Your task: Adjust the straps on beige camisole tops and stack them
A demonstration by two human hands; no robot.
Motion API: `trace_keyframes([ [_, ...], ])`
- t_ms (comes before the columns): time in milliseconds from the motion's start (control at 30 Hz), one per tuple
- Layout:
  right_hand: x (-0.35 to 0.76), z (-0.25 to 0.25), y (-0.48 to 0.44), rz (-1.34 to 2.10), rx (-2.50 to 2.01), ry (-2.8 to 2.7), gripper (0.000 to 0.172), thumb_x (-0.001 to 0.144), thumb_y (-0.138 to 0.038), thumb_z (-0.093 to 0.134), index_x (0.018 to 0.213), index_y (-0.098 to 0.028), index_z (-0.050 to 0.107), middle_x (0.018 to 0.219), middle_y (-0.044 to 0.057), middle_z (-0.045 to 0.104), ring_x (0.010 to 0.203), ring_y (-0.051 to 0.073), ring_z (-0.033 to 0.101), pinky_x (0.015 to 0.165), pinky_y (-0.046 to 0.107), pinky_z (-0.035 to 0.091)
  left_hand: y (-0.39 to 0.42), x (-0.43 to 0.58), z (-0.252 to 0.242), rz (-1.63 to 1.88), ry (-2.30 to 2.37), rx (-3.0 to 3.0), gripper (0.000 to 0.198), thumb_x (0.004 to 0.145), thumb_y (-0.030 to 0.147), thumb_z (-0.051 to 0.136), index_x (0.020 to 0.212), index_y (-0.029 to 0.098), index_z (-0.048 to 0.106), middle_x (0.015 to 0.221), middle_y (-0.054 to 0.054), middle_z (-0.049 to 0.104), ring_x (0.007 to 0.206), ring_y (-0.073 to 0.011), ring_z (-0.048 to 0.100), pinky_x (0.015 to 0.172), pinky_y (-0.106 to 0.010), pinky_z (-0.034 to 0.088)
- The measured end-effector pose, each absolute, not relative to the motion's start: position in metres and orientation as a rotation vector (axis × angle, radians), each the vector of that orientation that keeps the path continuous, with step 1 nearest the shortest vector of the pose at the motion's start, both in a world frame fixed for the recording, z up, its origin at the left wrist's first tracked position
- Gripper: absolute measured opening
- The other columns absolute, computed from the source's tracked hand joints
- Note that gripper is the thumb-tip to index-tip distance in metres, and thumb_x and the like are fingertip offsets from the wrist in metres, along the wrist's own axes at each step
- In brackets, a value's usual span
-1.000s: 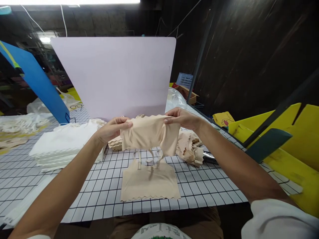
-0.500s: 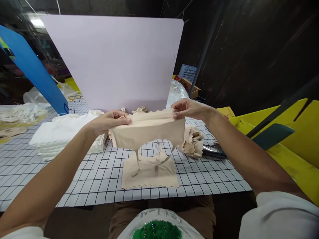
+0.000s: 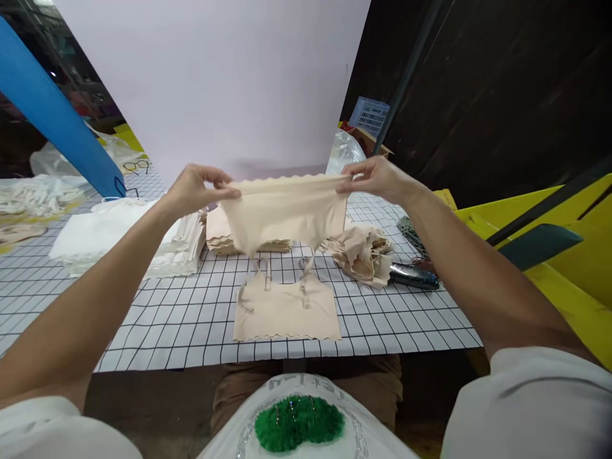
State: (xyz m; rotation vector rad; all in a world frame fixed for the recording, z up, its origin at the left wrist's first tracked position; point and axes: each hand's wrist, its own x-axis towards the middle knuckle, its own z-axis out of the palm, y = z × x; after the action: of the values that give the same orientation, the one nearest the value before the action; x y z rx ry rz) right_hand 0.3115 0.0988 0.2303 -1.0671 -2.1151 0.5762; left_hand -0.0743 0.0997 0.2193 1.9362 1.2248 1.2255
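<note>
Got the beige garment point(image 3: 287, 207) up in the air over the far part of the gridded counter point(image 3: 382, 331), L hand point(image 3: 201, 186) on one end of its top edge, R hand point(image 3: 377, 180) on the other; fingers on both sides pinched narrow w/ fabric btwn thumb & index. Long axis runs L–R, approx level & parallel to the counter's front edge. Wavy edge is up, cut-out side hangs down twd the counter — straps below it blur into those of the 2nd beige garment point(image 3: 287, 315), so can't tell which is whose. That 2nd one lies flat nearer me, wavy hem my way, straps pointing away. Beige stack point(image 3: 217, 229) sits right behind the held piece, partly hidden by it. White stack point(image 3: 109, 233) to the L, under/behind my forearm. On the R, crumpled beige pile point(image 3: 361, 252) just past the held piece's lower corner, then a dark shiny item point(image 3: 414, 275) touching or nearly touching it. Pale panel point(image 3: 215, 83) blocks the back; blue panel point(image 3: 52, 102) stands far L, glasses point(image 3: 136, 167) near its foot. Yellow bin point(image 3: 516, 210) off R, beyond my forearm.
</note>
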Motion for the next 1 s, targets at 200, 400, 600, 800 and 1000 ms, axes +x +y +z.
trace_keyframes([
  [200, 0.312, 0.243, 0.104, 0.097, -0.974, -1.994, 0.031, 0.088, -0.042, 0.07, 0.077, -0.014, 0.067, 0.094, 0.006, 0.072, 0.097, 0.015, 0.06, 0.082, 0.032, 0.045, 0.099, -0.054, 0.25, 1.175, 1.617, 2.665, 0.052, 0.086, 0.051, 0.07, 0.092, 0.0, 0.068, 0.092, -0.005, 0.061, 0.124, -0.0308, 0.048, 0.11, -0.062, 0.022],
  [400, 0.308, 0.161, 0.04, 0.358, -1.047, -2.072, 0.019, 0.083, -0.025, 0.077, 0.073, -0.022, 0.06, 0.103, 0.005, 0.07, 0.104, 0.024, 0.064, 0.097, 0.047, 0.052, 0.054, -0.065, 0.15, 1.176, 1.332, 2.555, 0.02, 0.084, 0.035, 0.076, 0.079, 0.018, 0.065, 0.097, -0.005, 0.063, 0.105, -0.027, 0.055, 0.103, -0.049, 0.037],
  [600, 0.304, 0.033, -0.002, 0.659, -1.278, -2.046, 0.011, 0.083, -0.02, 0.064, 0.093, -0.02, 0.067, 0.093, 0.008, 0.071, 0.09, 0.025, 0.067, 0.081, 0.043, 0.057, 0.01, -0.073, 0.014, 0.916, 1.234, 2.541, 0.021, 0.087, 0.012, 0.052, 0.089, 0.021, 0.071, 0.084, -0.007, 0.066, 0.081, -0.0235, 0.059, 0.075, -0.038, 0.045],
  [800, 0.301, 0.021, -0.033, 0.544, -1.077, -2.046, 0.015, 0.092, -0.016, 0.057, 0.095, -0.021, 0.071, 0.087, 0.008, 0.072, 0.087, 0.023, 0.066, 0.079, 0.041, 0.054, -0.024, -0.079, 0.007, 1.017, 1.187, 2.662, 0.027, 0.089, 0.006, 0.054, 0.098, 0.024, 0.072, 0.086, -0.006, 0.063, 0.081, -0.0213, 0.056, 0.072, -0.035, 0.046],
  [1000, 0.307, 0.001, -0.076, 0.469, -1.024, -2.385, 0.011, 0.095, -0.027, 0.063, 0.099, -0.02, 0.07, 0.098, 0.01, 0.071, 0.105, 0.029, 0.064, 0.099, 0.057, 0.042, -0.073, -0.088, 0.0, 0.737, 1.12, 2.562, 0.043, 0.09, 0.002, 0.044, 0.115, 0.026, 0.071, 0.103, -0.01, 0.068, 0.095, -0.0238, 0.061, 0.081, -0.04, 0.051],
])
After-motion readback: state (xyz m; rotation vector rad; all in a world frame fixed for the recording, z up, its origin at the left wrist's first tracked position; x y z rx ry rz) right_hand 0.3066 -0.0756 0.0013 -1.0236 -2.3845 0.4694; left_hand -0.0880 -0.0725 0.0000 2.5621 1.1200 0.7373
